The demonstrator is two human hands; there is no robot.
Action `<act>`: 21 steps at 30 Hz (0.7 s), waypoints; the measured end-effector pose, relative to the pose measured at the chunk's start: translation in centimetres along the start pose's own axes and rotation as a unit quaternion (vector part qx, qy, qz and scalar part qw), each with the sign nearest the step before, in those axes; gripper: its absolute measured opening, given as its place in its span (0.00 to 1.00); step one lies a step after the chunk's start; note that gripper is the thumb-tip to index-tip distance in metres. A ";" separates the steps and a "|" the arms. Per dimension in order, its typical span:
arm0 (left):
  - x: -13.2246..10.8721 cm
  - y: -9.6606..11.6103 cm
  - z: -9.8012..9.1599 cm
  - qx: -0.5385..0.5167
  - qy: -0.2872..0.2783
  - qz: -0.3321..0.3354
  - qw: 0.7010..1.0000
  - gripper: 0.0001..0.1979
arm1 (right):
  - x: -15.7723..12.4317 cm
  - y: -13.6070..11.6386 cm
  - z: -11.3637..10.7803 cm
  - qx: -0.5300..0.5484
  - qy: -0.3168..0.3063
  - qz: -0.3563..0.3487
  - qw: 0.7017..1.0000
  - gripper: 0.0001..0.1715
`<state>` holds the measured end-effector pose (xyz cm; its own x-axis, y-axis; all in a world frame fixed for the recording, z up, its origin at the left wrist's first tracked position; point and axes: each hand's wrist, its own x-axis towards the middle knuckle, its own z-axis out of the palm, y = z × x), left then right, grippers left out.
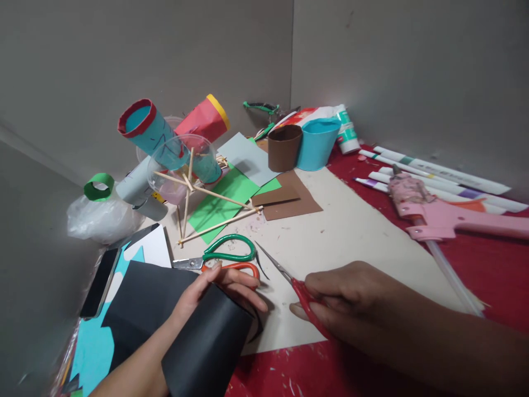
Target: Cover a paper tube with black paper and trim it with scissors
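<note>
One scissors pair (303, 298) inside right grip (351, 298)

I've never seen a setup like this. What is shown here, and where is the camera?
There's no machine: a person works with two bare hands, filmed by one camera worn on the head, looking forward and down. The right hand holds red scissors. The left hand is at a curled black paper, its grip partly hidden. On the pale sheet lie green-and-orange scissors and colored papers; a brown cup stands behind. To the right lies a pink glue gun.
</note>
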<state>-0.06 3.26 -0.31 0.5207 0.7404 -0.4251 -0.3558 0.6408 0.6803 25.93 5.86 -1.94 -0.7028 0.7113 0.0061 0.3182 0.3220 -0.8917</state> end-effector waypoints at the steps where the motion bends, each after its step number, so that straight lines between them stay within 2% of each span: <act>1: 0.0 0.0 0.1 0.006 0.006 -0.011 1.000 0.27 | 0.0 0.0 0.0 0.008 0.002 0.002 1.000 0.20; 3: 0.0 -0.2 0.3 0.015 0.030 -0.037 0.999 0.30 | -0.1 -0.2 -0.1 0.025 0.008 0.005 1.000 0.20; 6: -0.1 -0.7 0.8 -0.012 0.094 -0.080 0.992 0.30 | -0.1 -0.4 0.0 0.037 0.015 0.008 0.999 0.21; 10: -0.8 -0.9 2.1 -0.073 0.191 -0.101 0.974 0.27 | 0.1 -1.0 0.2 0.030 0.066 0.028 0.997 0.23; 12: -1.1 -0.7 2.7 -0.064 0.180 -0.118 0.975 0.30 | 0.2 -1.2 0.2 0.055 0.090 0.024 0.994 0.25; 15: -1.0 -0.6 3.3 -0.034 0.119 -0.152 0.981 0.40 | 0.1 -1.4 0.1 0.099 0.096 0.014 0.990 0.27; 17: -0.3 -0.7 3.6 -0.024 0.118 -0.130 0.984 0.37 | 0.1 -1.6 -0.1 0.118 0.108 0.016 0.987 0.27; 21: 2.0 -1.0 5.1 0.007 0.150 -0.088 0.985 0.26 | 0.2 -2.1 -0.5 0.182 0.153 0.010 0.971 0.31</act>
<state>5.31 3.09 1.20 0.3203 0.6464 -0.6925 -0.2687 0.7630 0.5879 25.43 5.66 0.13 -0.4593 0.8854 0.0715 0.0451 0.1036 -0.9936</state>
